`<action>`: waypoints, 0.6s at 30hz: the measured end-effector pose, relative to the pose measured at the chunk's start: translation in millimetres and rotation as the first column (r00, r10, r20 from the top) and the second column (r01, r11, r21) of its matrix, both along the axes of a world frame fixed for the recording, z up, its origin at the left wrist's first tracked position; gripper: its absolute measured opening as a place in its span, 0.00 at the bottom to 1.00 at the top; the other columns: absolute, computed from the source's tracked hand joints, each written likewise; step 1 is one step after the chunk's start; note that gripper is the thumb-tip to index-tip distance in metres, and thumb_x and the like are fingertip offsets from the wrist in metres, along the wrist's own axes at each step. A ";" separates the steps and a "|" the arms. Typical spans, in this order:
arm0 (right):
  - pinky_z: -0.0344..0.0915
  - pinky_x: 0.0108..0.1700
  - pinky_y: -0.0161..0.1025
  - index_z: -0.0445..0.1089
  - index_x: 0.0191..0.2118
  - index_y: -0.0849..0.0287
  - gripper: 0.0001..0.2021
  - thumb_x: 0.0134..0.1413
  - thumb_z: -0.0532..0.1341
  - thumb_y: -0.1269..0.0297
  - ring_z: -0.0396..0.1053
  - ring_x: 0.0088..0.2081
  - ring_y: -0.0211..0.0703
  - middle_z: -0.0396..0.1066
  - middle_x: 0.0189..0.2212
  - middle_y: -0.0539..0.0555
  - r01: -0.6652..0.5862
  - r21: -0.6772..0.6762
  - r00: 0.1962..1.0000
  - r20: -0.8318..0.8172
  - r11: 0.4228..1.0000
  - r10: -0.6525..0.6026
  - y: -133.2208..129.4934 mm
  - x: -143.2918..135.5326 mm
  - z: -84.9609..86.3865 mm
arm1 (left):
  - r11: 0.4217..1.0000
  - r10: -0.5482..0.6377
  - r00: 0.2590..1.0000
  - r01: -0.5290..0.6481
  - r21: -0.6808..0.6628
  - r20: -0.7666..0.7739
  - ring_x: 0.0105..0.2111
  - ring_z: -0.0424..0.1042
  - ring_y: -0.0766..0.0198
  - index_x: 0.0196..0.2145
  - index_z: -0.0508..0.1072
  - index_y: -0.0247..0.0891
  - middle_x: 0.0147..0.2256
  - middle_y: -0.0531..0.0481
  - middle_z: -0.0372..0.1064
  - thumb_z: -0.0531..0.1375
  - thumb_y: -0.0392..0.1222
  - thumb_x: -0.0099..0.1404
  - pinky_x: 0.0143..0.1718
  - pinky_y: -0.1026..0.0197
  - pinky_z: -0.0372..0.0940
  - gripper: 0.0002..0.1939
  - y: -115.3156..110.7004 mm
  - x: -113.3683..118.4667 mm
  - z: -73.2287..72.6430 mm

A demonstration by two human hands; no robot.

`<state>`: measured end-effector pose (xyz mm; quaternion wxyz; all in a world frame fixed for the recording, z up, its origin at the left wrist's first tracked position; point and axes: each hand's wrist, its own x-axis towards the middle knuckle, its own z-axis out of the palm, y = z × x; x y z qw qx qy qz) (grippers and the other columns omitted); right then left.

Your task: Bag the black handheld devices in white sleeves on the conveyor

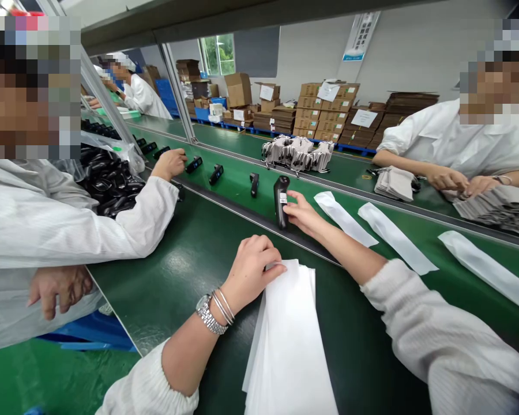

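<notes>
A stack of long white sleeves (pixel 292 340) lies on the green table in front of me. My left hand (pixel 257 268), with a watch and bangles at its wrist, pinches the top end of the stack between thumb and fingers. Beyond it, my right hand (pixel 303 213) grips a black handheld device (pixel 281 202) with a white label, held upright by the belt's near edge. Smaller-looking black devices (pixel 254 184) stand or lie in a row to its left on the green belt. Filled-looking white sleeves (pixel 346 219) lie on the belt to the right.
At the left, a person's hand (pixel 170 163) reaches over the belt beside a heap of black devices (pixel 108 181). Another person's hands (pixel 458 183) handle grey pieces at the right. Bundled grey pieces (pixel 296 153) sit across the belt. A metal post (pixel 179 92) rises behind it.
</notes>
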<state>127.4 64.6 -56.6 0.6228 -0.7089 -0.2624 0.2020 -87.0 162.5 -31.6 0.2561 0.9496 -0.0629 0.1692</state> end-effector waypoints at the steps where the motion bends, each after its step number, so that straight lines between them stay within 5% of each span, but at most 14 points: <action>1: 0.70 0.40 0.41 0.48 0.58 0.47 0.34 0.46 0.63 0.63 0.71 0.35 0.40 0.68 0.36 0.48 -0.084 0.145 0.992 -0.078 0.986 0.096 -10.4 -14.0 6.0 | 1.000 0.014 1.000 -0.014 -0.003 0.012 0.39 0.63 0.64 0.29 0.71 0.39 0.35 0.52 0.65 0.62 0.43 0.62 0.47 0.56 0.55 0.07 0.0 -0.2 0.0; 4: 0.70 0.43 0.46 0.40 0.62 0.40 0.46 0.42 0.69 0.65 0.73 0.37 0.42 0.69 0.42 0.49 -0.204 0.351 0.946 -0.171 0.914 0.277 -36.2 -49.0 20.7 | 0.999 0.031 0.999 -0.030 -0.038 0.025 0.40 0.63 0.63 0.28 0.71 0.38 0.36 0.52 0.64 0.64 0.44 0.60 0.46 0.55 0.56 0.08 -1.1 -1.1 1.3; 8: 0.70 0.44 0.48 0.38 0.63 0.38 0.49 0.42 0.70 0.65 0.74 0.38 0.43 0.67 0.44 0.50 -0.238 0.350 0.938 -0.160 0.906 0.308 -50.8 -70.5 22.9 | 0.985 0.006 0.999 0.000 -0.174 0.035 0.41 0.64 0.62 0.28 0.72 0.39 0.36 0.50 0.63 0.64 0.42 0.60 0.46 0.56 0.59 0.06 -5.6 -2.9 6.3; 11: 0.70 0.43 0.45 0.47 0.62 0.42 0.42 0.44 0.70 0.61 0.72 0.40 0.42 0.67 0.46 0.52 -0.269 0.293 0.949 -0.082 0.917 0.304 -52.1 -78.7 19.4 | 0.956 -0.015 0.998 0.032 -0.292 0.060 0.42 0.64 0.62 0.28 0.72 0.39 0.37 0.49 0.61 0.62 0.40 0.61 0.47 0.57 0.62 0.05 -8.9 -4.8 10.2; 15: 0.66 0.48 0.43 0.68 0.52 0.53 0.20 0.58 0.59 0.50 0.67 0.49 0.46 0.67 0.50 0.56 -0.380 0.141 0.925 0.063 0.914 0.375 -52.5 -93.4 20.5 | 0.912 0.045 0.985 0.027 -0.409 0.164 0.42 0.63 0.64 0.30 0.71 0.38 0.38 0.49 0.58 0.61 0.40 0.62 0.48 0.59 0.62 0.04 -9.4 -7.2 12.6; 18: 0.65 0.47 0.43 0.73 0.42 0.58 0.19 0.57 0.59 0.46 0.68 0.46 0.47 0.71 0.43 0.55 -0.506 0.083 0.863 0.052 0.859 0.503 -53.4 -106.7 22.4 | 0.876 0.172 0.966 -0.062 -0.478 0.191 0.41 0.62 0.65 0.30 0.70 0.38 0.37 0.50 0.57 0.60 0.40 0.63 0.48 0.60 0.62 0.05 -7.3 -6.7 11.9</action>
